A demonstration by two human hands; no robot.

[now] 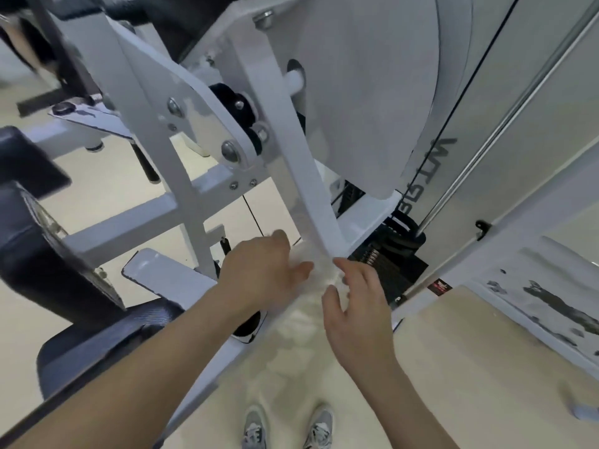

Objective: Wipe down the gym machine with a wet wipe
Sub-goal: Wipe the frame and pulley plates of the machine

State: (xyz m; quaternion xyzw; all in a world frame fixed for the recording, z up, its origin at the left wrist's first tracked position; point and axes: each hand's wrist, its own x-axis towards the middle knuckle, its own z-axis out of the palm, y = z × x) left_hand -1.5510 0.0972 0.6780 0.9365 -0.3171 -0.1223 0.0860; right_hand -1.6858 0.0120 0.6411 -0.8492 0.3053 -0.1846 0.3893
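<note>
Head view: pale beige floor (453,367) under white gym machine (181,102).

Left hand (262,270), right hand (356,306) pinch wet wipe (319,277) at foot of white bar (301,163).

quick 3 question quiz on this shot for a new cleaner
1. True or false: the wipe is dark blue.
2. Where on the slanted white bar is the wipe? A top end, B middle, C lower end.
3. How many hands hold the wipe?

Key: 1 false, it is white. 2 C. 3 two, the left hand and the right hand.
</note>
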